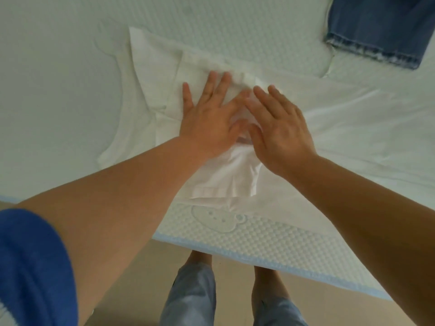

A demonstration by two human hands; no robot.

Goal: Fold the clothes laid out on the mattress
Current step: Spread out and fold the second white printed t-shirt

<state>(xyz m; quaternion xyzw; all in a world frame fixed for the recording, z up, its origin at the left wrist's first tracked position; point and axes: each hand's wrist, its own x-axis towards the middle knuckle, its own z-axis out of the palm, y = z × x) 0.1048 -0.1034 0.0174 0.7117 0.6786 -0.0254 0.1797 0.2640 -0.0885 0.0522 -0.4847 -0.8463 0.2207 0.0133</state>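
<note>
A white garment (334,128) lies spread across the white textured mattress (235,241), with one sleeve folded over its middle and a short sleeve (223,182) pointing toward me. My left hand (209,118) rests flat on the folded part, fingers spread. Beside it, my right hand (280,128) also lies flat with fingers apart, pressing the cloth. Neither hand grips anything. Blue jeans (376,31) lie at the far right corner of the mattress.
The mattress has a light blue front edge (270,262) running diagonally. Below it I see the tan floor (235,290) and my own legs in light jeans with bare feet. A blue sleeve covers my left upper arm.
</note>
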